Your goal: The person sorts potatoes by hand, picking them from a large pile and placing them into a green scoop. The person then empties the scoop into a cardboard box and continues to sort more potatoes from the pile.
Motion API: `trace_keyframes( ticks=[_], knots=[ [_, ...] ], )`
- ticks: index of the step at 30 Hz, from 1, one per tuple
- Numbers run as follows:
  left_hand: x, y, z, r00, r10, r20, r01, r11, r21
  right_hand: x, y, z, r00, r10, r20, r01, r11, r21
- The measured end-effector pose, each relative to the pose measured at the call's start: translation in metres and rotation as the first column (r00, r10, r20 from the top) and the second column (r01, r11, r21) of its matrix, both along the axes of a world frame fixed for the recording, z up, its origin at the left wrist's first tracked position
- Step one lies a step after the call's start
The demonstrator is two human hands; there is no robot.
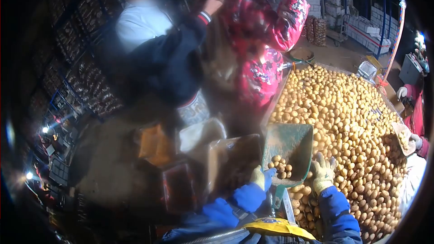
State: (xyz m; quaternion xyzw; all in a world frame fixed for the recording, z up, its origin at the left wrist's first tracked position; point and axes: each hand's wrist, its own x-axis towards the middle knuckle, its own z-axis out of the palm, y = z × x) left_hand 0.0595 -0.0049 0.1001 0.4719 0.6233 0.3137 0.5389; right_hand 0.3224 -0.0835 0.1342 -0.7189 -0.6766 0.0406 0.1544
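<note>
Left hand (261,177): at green scoop (297,147) rim, grip unclear | right hand (323,174): fingers spread, at potato heap (348,122) | scoop: by bench (278,96) left edge, potatoes (280,168) inside

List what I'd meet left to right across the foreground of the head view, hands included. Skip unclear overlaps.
Orange container → white tub → brown box → left hand → green scoop → right hand → co-worker's scoop.
</note>
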Motion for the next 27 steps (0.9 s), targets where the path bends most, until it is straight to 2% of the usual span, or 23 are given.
trace_keyframes(
  ticks=[4, 6, 7, 8, 10, 12, 14, 15, 18, 19, 21, 22, 23, 26, 27],
  knots=[
    [-0.001, 0.006, -0.025, 1.0, -0.023, 0.014, 0.023, 1.0, 0.003, 0.017, 0.031, -0.021, 0.998, -0.022, 0.066, 0.013, 0.99, 0.139],
    [0.0, 0.004, -0.013, 1.0, -0.017, 0.013, 0.017, 1.0, 0.005, 0.027, 0.056, -0.03, 0.992, -0.04, 0.122, 0.014, 0.979, 0.205],
    [0.001, 0.002, -0.001, 1.0, -0.008, 0.009, 0.008, 1.0, 0.006, 0.033, 0.076, -0.04, 0.987, -0.065, 0.15, 0.009, 0.937, 0.348],
    [0.002, 0.0, 0.007, 1.0, 0.001, 0.009, -0.001, 1.0, 0.004, 0.031, 0.086, -0.027, 0.978, -0.106, 0.182, 0.045, 0.949, 0.312],
    [0.002, -0.004, 0.017, 1.0, 0.017, 0.007, -0.017, 1.0, -0.006, 0.041, 0.115, -0.034, 0.972, -0.124, 0.202, 0.045, 0.933, 0.356],
    [0.0, 0.014, -0.055, 0.996, 0.031, 0.085, -0.023, 0.995, -0.1, 0.041, 0.117, -0.011, 0.985, -0.154, 0.073, 0.132, 0.961, 0.244],
    [-0.002, 0.019, -0.064, 0.986, 0.041, 0.164, -0.015, 0.988, -0.156, 0.026, 0.108, 0.029, 0.972, -0.232, -0.043, 0.236, 0.964, 0.122],
    [-0.003, 0.017, -0.062, 0.979, 0.039, 0.201, -0.005, 0.986, -0.167, 0.038, 0.111, 0.005, 0.977, -0.208, -0.042, 0.212, 0.949, 0.234],
    [0.0, 0.013, -0.039, 0.977, 0.034, 0.209, 0.004, 0.984, -0.178, 0.056, 0.101, -0.032, 0.989, -0.082, 0.12, 0.012, 0.872, 0.489],
    [0.0, 0.015, -0.039, 0.98, 0.03, 0.197, 0.004, 0.986, -0.17, 0.035, 0.079, 0.009, 0.978, -0.166, -0.13, 0.195, 0.946, 0.258],
    [0.001, 0.013, -0.04, 0.984, 0.026, 0.177, 0.001, 0.988, -0.153, 0.019, 0.039, 0.045, 0.981, -0.154, -0.115, 0.177, 0.954, 0.24],
    [0.0, 0.012, -0.043, 0.985, 0.027, 0.168, -0.002, 0.989, -0.147, 0.015, 0.024, 0.045, 0.983, -0.146, -0.107, 0.167, 0.959, 0.228],
    [0.0, 0.011, -0.045, 0.987, 0.029, 0.158, -0.006, 0.99, -0.144, 0.023, 0.012, 0.019, 0.987, -0.161, -0.023, 0.158, 0.919, 0.36],
    [0.001, 0.011, -0.051, 0.992, 0.038, 0.124, -0.023, 0.992, -0.122, 0.047, -0.022, -0.023, 0.947, -0.307, 0.092, 0.251, 0.889, 0.382],
    [0.002, 0.014, -0.062, 0.992, 0.04, 0.12, -0.025, 0.992, -0.122, 0.039, -0.033, -0.011, 0.905, -0.415, 0.093, 0.378, 0.884, 0.276]
  ],
)
